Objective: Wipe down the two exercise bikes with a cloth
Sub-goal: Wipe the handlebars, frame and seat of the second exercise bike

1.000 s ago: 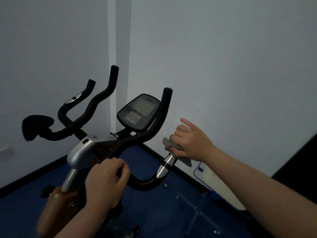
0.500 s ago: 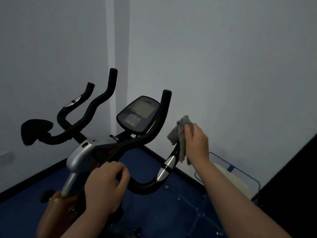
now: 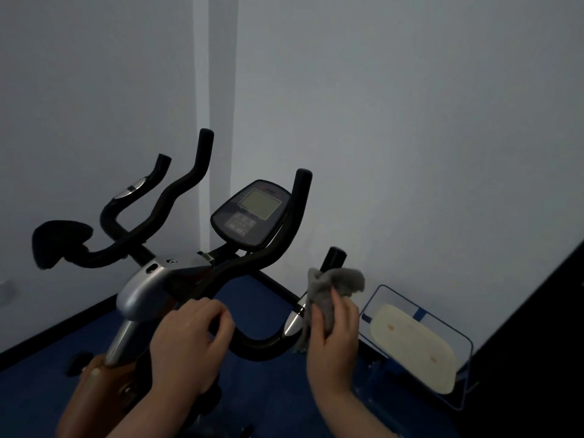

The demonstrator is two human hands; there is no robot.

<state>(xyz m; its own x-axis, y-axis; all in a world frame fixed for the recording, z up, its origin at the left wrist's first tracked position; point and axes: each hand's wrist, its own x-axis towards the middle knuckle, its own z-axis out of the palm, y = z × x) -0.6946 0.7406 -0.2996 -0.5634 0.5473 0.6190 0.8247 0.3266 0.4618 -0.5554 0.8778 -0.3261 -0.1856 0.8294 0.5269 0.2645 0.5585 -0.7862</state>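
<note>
**A:** Head view, the only one. Your right hand (image 3: 331, 336) has its grip curled round the grey cloth (image 3: 335, 286), wrapping it about the right handlebar (image 3: 335, 259) of the exercise bike (image 3: 142, 289), just above the silver sensor band (image 3: 294, 324). Your left hand (image 3: 186, 339) has its fingers closed over the bar's lower curve, nothing else in it.

**B:** What could go wrong for you?

**A:** I'd judge the cloth's loose tail could snag on the bar's end cap, or slip from your fingers if you pull upward quickly. A hard push might rock the bike unless your left hand braces it.

**B:** And room?

**A:** The wall (image 3: 410, 137) stands close behind the bar. A blue-framed stand (image 3: 467, 343) sits low, just right of your hand. Open floor (image 3: 262, 298) lies beneath. The console (image 3: 252, 213) is well apart.
</note>
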